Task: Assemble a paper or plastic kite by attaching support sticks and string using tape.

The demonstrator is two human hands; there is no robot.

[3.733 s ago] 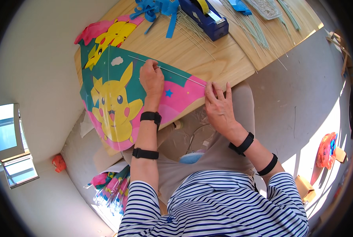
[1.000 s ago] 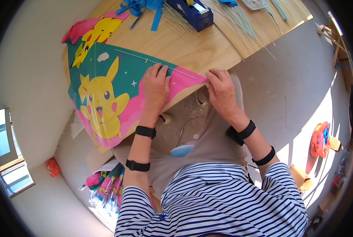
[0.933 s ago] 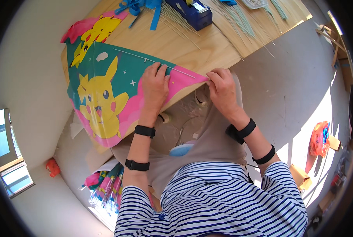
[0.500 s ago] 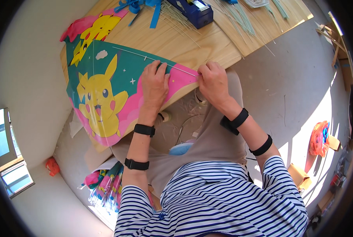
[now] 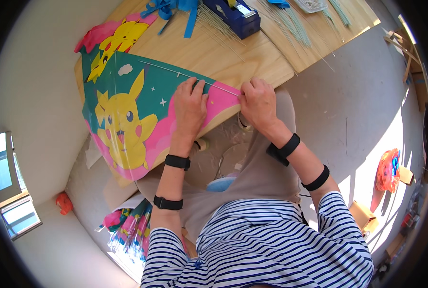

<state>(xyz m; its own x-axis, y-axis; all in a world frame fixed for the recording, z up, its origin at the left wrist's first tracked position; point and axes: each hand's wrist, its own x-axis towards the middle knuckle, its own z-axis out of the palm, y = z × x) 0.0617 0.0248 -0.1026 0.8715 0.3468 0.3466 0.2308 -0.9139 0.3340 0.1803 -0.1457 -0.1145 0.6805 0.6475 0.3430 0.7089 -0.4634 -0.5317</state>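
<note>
A kite sail (image 5: pixel 149 103), green and pink with a large yellow cartoon figure, lies flat on the wooden table near its front edge. A thin white rod (image 5: pixel 223 89) runs along its upper right edge to the pointed pink corner. My left hand (image 5: pixel 190 110) rests on the sail, its bent fingers closed at the rod about midway along. At the pink corner, my right hand (image 5: pixel 258 103) pinches the sail's tip and the rod's end. Its fingers hide exactly how the two meet there.
Farther back on the table (image 5: pixel 271 60) are blue ribbon (image 5: pixel 191 21), a dark blue tape dispenser (image 5: pixel 235 19) and several loose thin rods (image 5: pixel 293 26). Another yellow-figured sail (image 5: pixel 123 36) lies at the far left. Packaged colourful kites (image 5: pixel 132 228) stand at lower left.
Both hands keep almost the same grip on the rod and the corner. The whole view has shifted slightly; the sail and rod look otherwise unchanged.
</note>
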